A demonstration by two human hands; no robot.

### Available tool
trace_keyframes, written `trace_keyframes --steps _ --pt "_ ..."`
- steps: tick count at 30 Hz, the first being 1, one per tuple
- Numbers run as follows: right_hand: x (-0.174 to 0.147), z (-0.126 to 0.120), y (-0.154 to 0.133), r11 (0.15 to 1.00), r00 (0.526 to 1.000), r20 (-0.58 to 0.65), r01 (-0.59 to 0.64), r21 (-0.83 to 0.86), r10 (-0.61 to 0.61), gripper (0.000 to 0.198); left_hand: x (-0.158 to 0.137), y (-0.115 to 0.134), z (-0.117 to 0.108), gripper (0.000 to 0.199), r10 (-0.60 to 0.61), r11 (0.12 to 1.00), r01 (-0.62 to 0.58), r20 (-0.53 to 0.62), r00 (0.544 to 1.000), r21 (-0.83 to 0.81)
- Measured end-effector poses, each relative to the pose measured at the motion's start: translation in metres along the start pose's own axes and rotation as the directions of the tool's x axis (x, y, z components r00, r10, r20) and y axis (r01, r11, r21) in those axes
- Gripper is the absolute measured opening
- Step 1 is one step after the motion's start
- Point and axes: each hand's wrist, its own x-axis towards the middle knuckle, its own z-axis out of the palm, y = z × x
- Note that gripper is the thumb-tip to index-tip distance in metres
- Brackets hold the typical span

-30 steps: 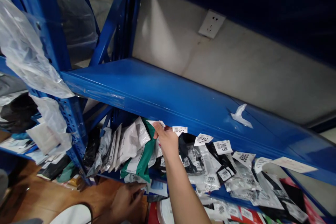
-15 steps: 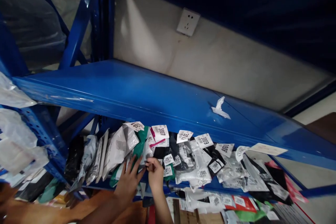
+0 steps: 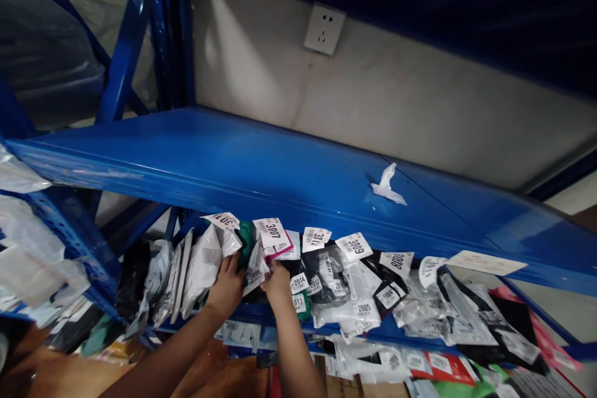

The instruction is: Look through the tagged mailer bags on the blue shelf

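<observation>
Both hands reach into a row of packed plastic bags on the shelf below the blue beam. My left hand (image 3: 226,286) is closed around the lower part of a green plastic bag (image 3: 245,239), its fingertips partly hidden between that bag and a white plastic bag (image 3: 203,267). Just right of it, my right hand (image 3: 277,281) has its fingers curled together below a tag reading 3007 (image 3: 271,233). What those fingers grip is hidden. Between the hands stands a clear bag labelled 3006 (image 3: 254,275).
Above the bags runs a blue metal shelf (image 3: 224,149) with a scrap of white paper (image 3: 388,185) on it. Several tagged bags (image 3: 364,308) extend rightward. Blue uprights (image 3: 125,43) stand at left; a wall socket (image 3: 325,29) is behind. More packages (image 3: 373,357) lie lower.
My left hand has gone from spread fingers on the green bag to closed, deeper among the bags. My right hand has moved slightly up. The 3006 label now shows, and the 3007 tag has shifted left.
</observation>
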Motion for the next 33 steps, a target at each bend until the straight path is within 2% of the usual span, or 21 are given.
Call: trace_keyframes --steps 4,9,13,15,16,18,19,21,24,26,29,31,33 --pt "0.007 0.008 0.010 0.998 0.990 0.136 -0.054 0.038 0.048 0.019 0.007 -0.019 -0.001 0.032 0.059 0.998 -0.059 -0.076 0.995 0.006" --pt "-0.003 0.006 0.003 0.992 0.977 0.191 -0.110 0.057 0.097 0.018 0.009 -0.018 0.010 0.029 0.111 0.991 -0.124 -0.212 0.971 -0.051" --pt "-0.017 -0.012 -0.013 0.995 0.996 0.070 -0.055 0.086 0.049 0.018 0.011 -0.013 0.021 0.032 0.143 0.985 -0.164 -0.260 0.955 -0.059" --pt "-0.027 -0.028 -0.023 0.966 0.996 -0.090 0.035 0.256 -0.012 0.019 0.011 -0.015 0.024 0.036 0.156 0.982 -0.176 -0.245 0.957 -0.062" --pt "-0.034 -0.038 -0.029 0.910 0.984 -0.178 0.097 0.402 -0.027 0.022 0.011 -0.016 0.024 0.037 0.157 0.982 -0.176 -0.227 0.961 -0.066" --pt "-0.047 -0.060 -0.040 0.685 0.944 -0.330 0.224 0.693 0.024 0.031 0.010 -0.020 0.023 0.042 0.149 0.983 -0.164 -0.178 0.973 -0.078" --pt "-0.054 -0.070 -0.046 0.559 0.926 -0.370 0.267 0.785 0.078 0.035 0.009 -0.022 0.022 0.045 0.141 0.984 -0.155 -0.151 0.978 -0.084" --pt "-0.066 -0.089 -0.055 0.397 0.900 -0.396 0.301 0.867 0.184 0.036 0.007 -0.023 0.020 0.047 0.125 0.987 -0.135 -0.104 0.987 -0.088" --pt "-0.078 -0.105 -0.063 0.282 0.888 -0.375 0.300 0.911 0.266 0.033 0.004 -0.022 0.018 0.047 0.112 0.988 -0.119 -0.081 0.990 -0.095" --pt "-0.082 -0.107 -0.069 0.236 0.916 -0.330 0.277 0.931 0.229 0.032 0.003 -0.022 0.018 0.045 0.110 0.988 -0.119 -0.089 0.990 -0.097" --pt "-0.084 -0.104 -0.085 0.165 0.967 -0.229 0.210 0.964 0.111 0.034 0.002 -0.022 0.019 0.043 0.118 0.988 -0.127 -0.099 0.988 -0.086" --pt "-0.082 -0.103 -0.103 0.079 0.988 -0.145 0.140 0.987 0.062 0.042 0.001 -0.023 0.020 0.046 0.118 0.989 -0.125 -0.093 0.989 -0.083" --pt "-0.078 -0.103 -0.123 -0.028 0.996 -0.061 0.063 0.998 0.072 0.050 -0.001 -0.022 0.020 0.050 0.097 0.991 -0.104 -0.082 0.992 -0.088"
